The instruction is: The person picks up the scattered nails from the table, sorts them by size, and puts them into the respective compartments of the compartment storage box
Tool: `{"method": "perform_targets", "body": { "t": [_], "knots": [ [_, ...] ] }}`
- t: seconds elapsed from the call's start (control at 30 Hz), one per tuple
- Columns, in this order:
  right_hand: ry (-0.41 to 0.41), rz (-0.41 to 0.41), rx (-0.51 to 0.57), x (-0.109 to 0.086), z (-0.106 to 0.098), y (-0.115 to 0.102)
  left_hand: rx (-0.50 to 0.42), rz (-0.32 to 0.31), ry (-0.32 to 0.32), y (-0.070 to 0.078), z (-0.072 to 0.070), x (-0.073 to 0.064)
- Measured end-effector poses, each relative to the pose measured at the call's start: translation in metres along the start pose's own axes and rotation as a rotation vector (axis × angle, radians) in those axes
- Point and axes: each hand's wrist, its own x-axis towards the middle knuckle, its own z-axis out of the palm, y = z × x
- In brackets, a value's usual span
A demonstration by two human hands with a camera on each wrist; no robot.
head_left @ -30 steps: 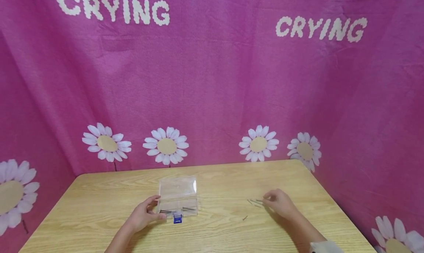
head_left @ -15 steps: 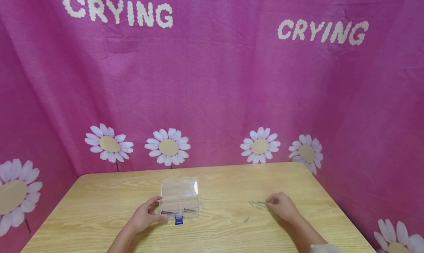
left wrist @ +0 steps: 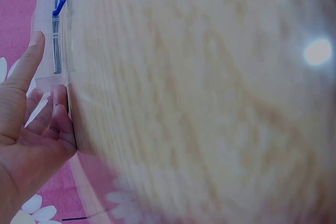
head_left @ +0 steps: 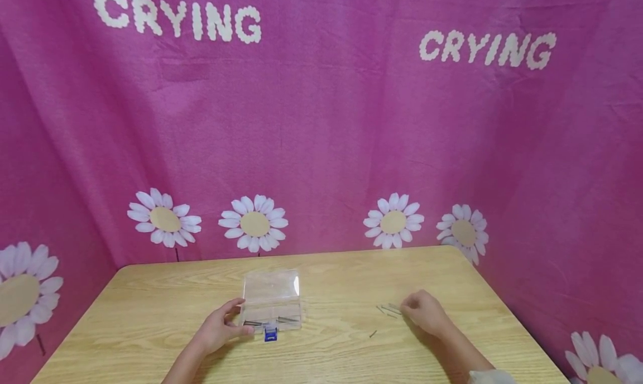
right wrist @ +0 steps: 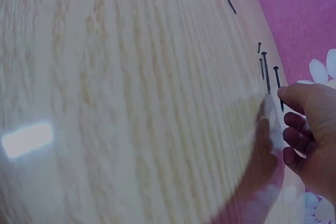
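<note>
My left hand (head_left: 216, 329) holds the left side of a clear plastic box (head_left: 271, 311), thumb at the front corner and fingers along the side. The box's lid (head_left: 271, 283) stands raised at the back, and a blue latch (head_left: 270, 334) hangs at the front. Dark nails (head_left: 253, 323) lie in its front compartments. Over on the right, my right hand (head_left: 424, 312) pinches a nail (right wrist: 277, 77) between thumb and finger. Whether that nail is off the table cannot be told. Loose nails (right wrist: 266, 72) lie beside the fingertips.
Nearer the front edge, one nail (head_left: 373, 334) lies apart from the others. The wooden table (head_left: 331, 283) spreads between the hands. A pink flowered curtain (head_left: 321, 149) rises behind it and on both sides.
The head view has shifted slightly. My right hand stays by the loose nails, its fingertips closer together than a second ago. The left hand and box have not visibly moved.
</note>
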Motion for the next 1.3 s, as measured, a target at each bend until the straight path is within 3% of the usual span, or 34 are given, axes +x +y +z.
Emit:
{"method": "perform_targets", "body": {
  "t": [0.13,0.3,0.53,0.7,1.07,1.3],
  "knots": [
    [-0.007,-0.018,0.052,0.003,0.001,-0.009,-0.015,-0.003,-0.002,0.0,-0.001,-0.001],
    [-0.008,0.03,0.117,0.005,0.006,-0.025,-0.02,0.001,-0.003,0.0,-0.001,-0.001],
    [-0.033,-0.072,0.143,0.012,0.015,-0.043,-0.008,0.006,-0.006,-0.001,-0.001,0.001],
    [-0.045,-0.044,0.168,0.014,0.025,-0.052,-0.016,0.015,-0.002,0.0,-0.001,0.0],
    [-0.065,-0.116,0.17,0.02,0.045,-0.08,-0.042,0.019,0.001,0.0,-0.001,-0.002],
    [-0.118,-0.185,0.17,0.023,0.059,-0.099,-0.061,0.029,0.005,-0.003,0.0,0.0]
  ]
}}
